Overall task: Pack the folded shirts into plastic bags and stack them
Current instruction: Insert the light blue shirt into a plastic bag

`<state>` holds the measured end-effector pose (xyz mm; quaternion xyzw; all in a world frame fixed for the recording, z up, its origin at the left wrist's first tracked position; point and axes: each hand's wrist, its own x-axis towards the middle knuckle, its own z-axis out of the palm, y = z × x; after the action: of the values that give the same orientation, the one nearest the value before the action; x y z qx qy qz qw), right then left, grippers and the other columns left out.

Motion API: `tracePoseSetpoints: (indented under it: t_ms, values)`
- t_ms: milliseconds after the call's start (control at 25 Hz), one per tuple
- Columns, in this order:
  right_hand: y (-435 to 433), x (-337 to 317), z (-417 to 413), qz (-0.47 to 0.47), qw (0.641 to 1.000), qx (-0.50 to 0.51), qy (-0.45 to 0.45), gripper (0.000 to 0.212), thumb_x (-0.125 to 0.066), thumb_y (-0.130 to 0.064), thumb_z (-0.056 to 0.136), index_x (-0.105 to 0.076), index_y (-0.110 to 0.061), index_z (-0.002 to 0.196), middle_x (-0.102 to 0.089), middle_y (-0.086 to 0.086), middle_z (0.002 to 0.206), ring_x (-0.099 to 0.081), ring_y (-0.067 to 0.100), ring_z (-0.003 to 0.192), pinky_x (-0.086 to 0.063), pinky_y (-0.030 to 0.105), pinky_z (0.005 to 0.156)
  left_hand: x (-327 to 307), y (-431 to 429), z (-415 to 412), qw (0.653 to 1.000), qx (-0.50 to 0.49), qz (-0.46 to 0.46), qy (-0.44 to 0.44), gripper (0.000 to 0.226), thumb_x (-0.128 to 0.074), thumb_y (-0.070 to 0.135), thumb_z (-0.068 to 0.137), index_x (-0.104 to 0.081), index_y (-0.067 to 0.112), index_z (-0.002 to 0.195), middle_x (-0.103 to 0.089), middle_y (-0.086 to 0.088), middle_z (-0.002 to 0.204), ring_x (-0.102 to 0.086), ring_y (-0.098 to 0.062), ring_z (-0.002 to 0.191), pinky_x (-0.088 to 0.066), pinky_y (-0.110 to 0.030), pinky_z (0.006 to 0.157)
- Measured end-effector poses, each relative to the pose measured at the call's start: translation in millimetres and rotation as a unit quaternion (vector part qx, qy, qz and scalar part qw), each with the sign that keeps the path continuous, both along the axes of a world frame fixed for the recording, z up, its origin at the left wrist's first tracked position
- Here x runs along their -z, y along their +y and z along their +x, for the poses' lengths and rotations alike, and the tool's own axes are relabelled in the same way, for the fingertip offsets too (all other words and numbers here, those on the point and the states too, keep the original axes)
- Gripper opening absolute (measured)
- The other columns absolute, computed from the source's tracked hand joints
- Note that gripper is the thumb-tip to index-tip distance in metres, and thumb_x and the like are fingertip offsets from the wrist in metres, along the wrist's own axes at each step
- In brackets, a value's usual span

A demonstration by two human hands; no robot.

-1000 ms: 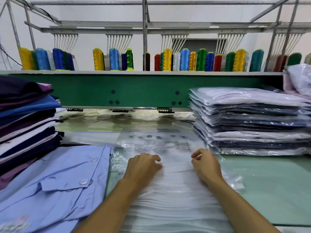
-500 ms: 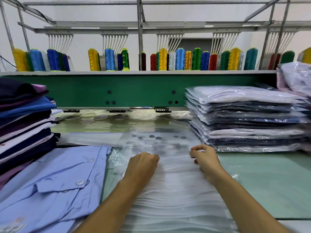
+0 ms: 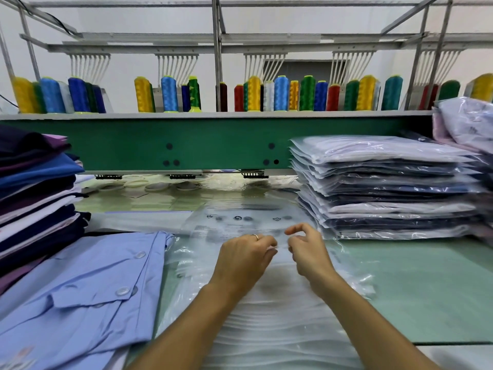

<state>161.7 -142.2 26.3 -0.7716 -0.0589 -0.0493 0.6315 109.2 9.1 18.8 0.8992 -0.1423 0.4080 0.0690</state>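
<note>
A thick pile of clear plastic bags point(image 3: 269, 316) lies in front of me on the green table. The top bag point(image 3: 240, 222), printed with small symbols, has its near edge raised. My left hand point(image 3: 244, 259) and my right hand point(image 3: 306, 249) pinch that edge close together, fingers curled. A folded light-blue shirt point(image 3: 80, 295) lies flat to the left of the bags. A tall stack of bagged shirts point(image 3: 381, 188) stands at the right. A stack of unbagged folded shirts point(image 3: 34, 198) in navy, blue, purple and white stands at the far left.
A green machine beam point(image 3: 213, 145) runs across the back, with a shelf of coloured thread cones point(image 3: 280, 93) above it. More bagged garments point(image 3: 466, 124) sit at the far right. Bare green table point(image 3: 426, 289) lies to the right of the bags.
Both hands have come off the bag pile, moved closer together and lifted the near edge of the top bag. The view has shifted slightly.
</note>
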Motion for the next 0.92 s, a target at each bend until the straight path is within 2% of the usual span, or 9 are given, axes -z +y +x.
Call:
tracePoseSetpoints:
  t_ms: [120, 240, 360, 640, 760, 840, 920]
  values:
    - [8.0, -0.1, -4.0, 0.040, 0.998, -0.030, 0.037, 0.033, -0.038, -0.001, 0.081, -0.059, -0.021, 0.096, -0.061, -0.003, 0.056, -0.038, 0.011, 0.044, -0.025, 0.019, 0.038, 0.7, -9.0, -2.4, 0.999, 0.019, -0.005, -0.035, 0.012, -0.075, 0.040, 0.087, -0.072, 0.031, 0.094, -0.073, 0.010, 0.078, -0.068, -0.016, 0.068, -0.051, -0.031, 0.048]
    - [10.4, 0.6, -4.1, 0.070, 0.995, -0.033, 0.056, 0.033, -0.036, 0.003, 0.083, -0.057, -0.016, 0.100, -0.050, -0.002, 0.049, -0.032, 0.012, 0.042, -0.023, 0.020, 0.038, 2.5, -8.6, -0.1, 1.000, 0.003, -0.009, -0.017, 0.015, -0.063, 0.043, 0.096, -0.069, 0.030, 0.095, -0.071, 0.008, 0.078, -0.066, -0.019, 0.073, -0.052, -0.034, 0.052]
    - [8.6, 1.5, -3.8, 0.094, 0.993, -0.017, 0.064, 0.032, -0.034, 0.004, 0.087, -0.055, -0.015, 0.102, -0.042, 0.000, 0.058, -0.030, 0.011, 0.043, -0.023, 0.021, 0.038, 3.4, -2.7, 1.9, 0.998, -0.026, -0.023, 0.055, 0.021, -0.049, 0.046, 0.102, -0.059, 0.028, 0.101, -0.068, 0.005, 0.084, -0.062, -0.019, 0.084, -0.052, -0.038, 0.063]
    - [-12.8, -1.1, 3.7, 0.146, 0.987, 0.032, 0.060, 0.025, -0.035, 0.005, 0.095, -0.051, -0.013, 0.100, -0.039, 0.003, 0.068, -0.025, 0.013, 0.050, -0.020, 0.024, 0.039, 5.7, 34.4, 4.5, 0.985, -0.101, -0.085, 0.110, 0.018, -0.046, 0.037, 0.105, -0.042, 0.023, 0.096, -0.058, 0.001, 0.077, -0.056, -0.028, 0.077, -0.044, -0.038, 0.058]
    - [-19.2, 0.6, 10.0, 0.144, 0.986, 0.069, 0.054, 0.024, -0.034, 0.004, 0.097, -0.051, -0.013, 0.102, -0.041, 0.004, 0.071, -0.027, 0.014, 0.053, -0.023, 0.023, 0.037, 5.9, 47.9, 0.9, 0.978, -0.151, -0.080, 0.118, 0.015, -0.043, 0.022, 0.106, -0.033, 0.023, 0.095, -0.061, 0.000, 0.080, -0.057, -0.032, 0.077, -0.042, -0.036, 0.060]
    - [-24.1, 2.2, 15.1, 0.152, 0.983, 0.090, 0.048, 0.023, -0.034, 0.004, 0.098, -0.050, -0.012, 0.104, -0.041, 0.006, 0.072, -0.028, 0.015, 0.054, -0.023, 0.022, 0.036, 5.1, 57.9, -4.0, 0.971, -0.171, -0.103, 0.130, 0.021, -0.041, 0.006, 0.099, -0.031, 0.024, 0.096, -0.070, -0.002, 0.094, -0.063, -0.034, 0.088, -0.049, -0.040, 0.068]
    - [-27.1, 4.4, 19.9, 0.157, 0.981, 0.100, 0.047, 0.022, -0.035, 0.004, 0.098, -0.049, -0.012, 0.104, -0.042, 0.007, 0.072, -0.027, 0.015, 0.053, -0.022, 0.021, 0.036, 4.6, 67.0, -10.3, 0.966, -0.174, -0.137, 0.134, 0.029, -0.040, -0.006, 0.090, -0.031, 0.021, 0.094, -0.072, -0.004, 0.098, -0.066, -0.033, 0.096, -0.052, -0.043, 0.069]
